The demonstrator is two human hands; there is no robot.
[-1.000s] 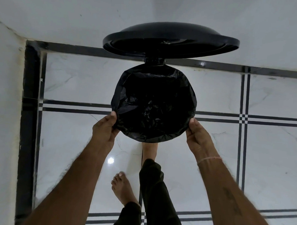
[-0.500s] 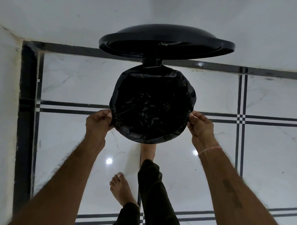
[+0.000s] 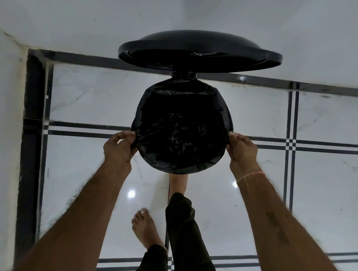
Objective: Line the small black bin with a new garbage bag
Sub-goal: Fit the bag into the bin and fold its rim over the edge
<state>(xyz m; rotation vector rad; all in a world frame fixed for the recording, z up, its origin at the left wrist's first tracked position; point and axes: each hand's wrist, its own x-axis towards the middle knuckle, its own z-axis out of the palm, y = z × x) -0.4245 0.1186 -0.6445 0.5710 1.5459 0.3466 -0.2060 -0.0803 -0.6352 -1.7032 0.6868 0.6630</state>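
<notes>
Fingers of left hand (image 3: 118, 147) curled, thumb and fingertips (image 3: 127, 134) pinching a fold of the garbage bag (image 3: 182, 127) at the bin's left side. Right hand (image 3: 241, 150) mirrors it: fingers (image 3: 238, 138) bent, nipping the film at the right side of the rim. Both hands closed on plastic, not on the bin wall itself, as far as can be seen.

Nearer than the fingers: two bare forearms reaching forward; a thin pink thread (image 3: 251, 175) on the right wrist. Between the forearms, dark trouser legs (image 3: 183, 226). One bare foot (image 3: 145, 227) flat on the floor (image 3: 81, 172); the other foot (image 3: 177, 183) extends under the bin's near edge, toes hidden.

Between the fingers: small black bin (image 3: 173, 167), round, mouth open upward. Bag folded over the rim all round, film crumpled and glossy inside. Bin's own wall mostly covered by the overhang.

Beyond the fingers: lid (image 3: 189, 54) raised on a rear hinge, underside facing the camera. Past it, white wall (image 3: 178, 11) meeting a dark skirting strip. Floor is glossy white marble with black inlay lines; corner of the room lies left of the left hand.
</notes>
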